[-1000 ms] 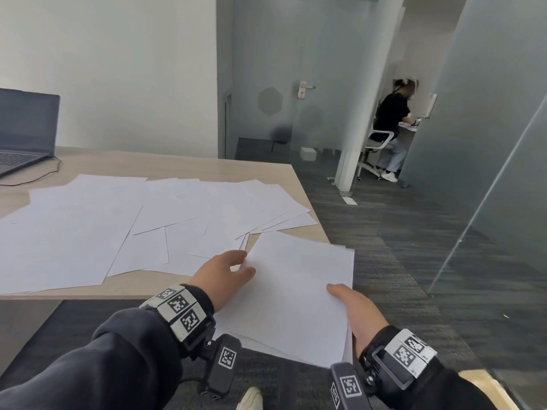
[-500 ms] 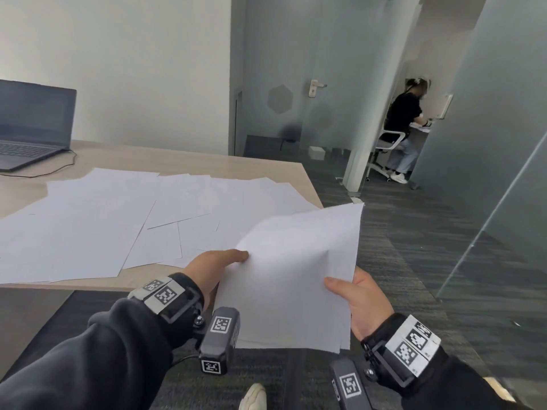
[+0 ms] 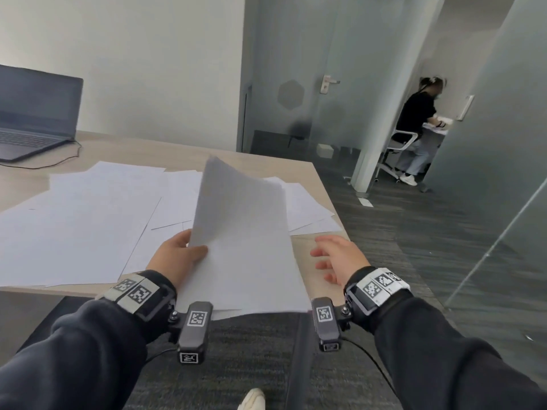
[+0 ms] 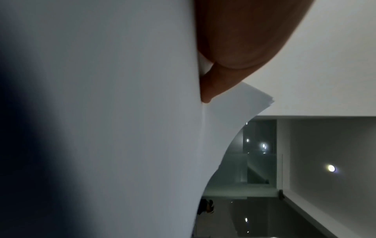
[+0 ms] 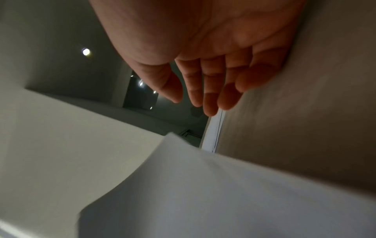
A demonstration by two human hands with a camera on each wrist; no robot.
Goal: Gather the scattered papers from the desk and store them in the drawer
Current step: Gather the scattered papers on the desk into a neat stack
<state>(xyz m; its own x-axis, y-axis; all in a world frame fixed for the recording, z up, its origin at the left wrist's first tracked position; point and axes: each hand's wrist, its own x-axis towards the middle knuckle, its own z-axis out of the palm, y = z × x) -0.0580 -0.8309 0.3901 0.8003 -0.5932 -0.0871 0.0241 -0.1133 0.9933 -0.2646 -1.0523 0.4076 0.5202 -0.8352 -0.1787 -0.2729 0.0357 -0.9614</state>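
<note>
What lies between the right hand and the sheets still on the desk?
In the head view, only bare desk separates the right hand from the nearest sheets.

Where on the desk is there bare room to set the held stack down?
Bare desk runs along the far edge, between the laptop and the scattered papers. A smaller patch lies at the near right corner, under the right hand. The middle is crowded with sheets. The left hand holds the stack.
</note>
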